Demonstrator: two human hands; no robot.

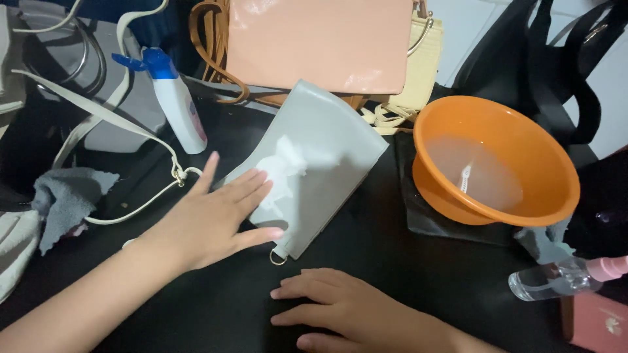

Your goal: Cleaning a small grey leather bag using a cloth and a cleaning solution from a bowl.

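White wipe (282,171) under left-hand fingers (245,189), on grey pouch (327,150).

Place: a bag-cleaning workspace, likely a small workshop or home
Signs: several handbags (320,42) crowding a black tabletop (366,261)
Supplies: spray bottle (173,98), orange basin (497,160) of water, grey cloth (65,196)

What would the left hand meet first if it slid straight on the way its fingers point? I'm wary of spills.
Probably only more of the grey pouch under the left hand, then the peach bag; the orange basin sits off to the right.
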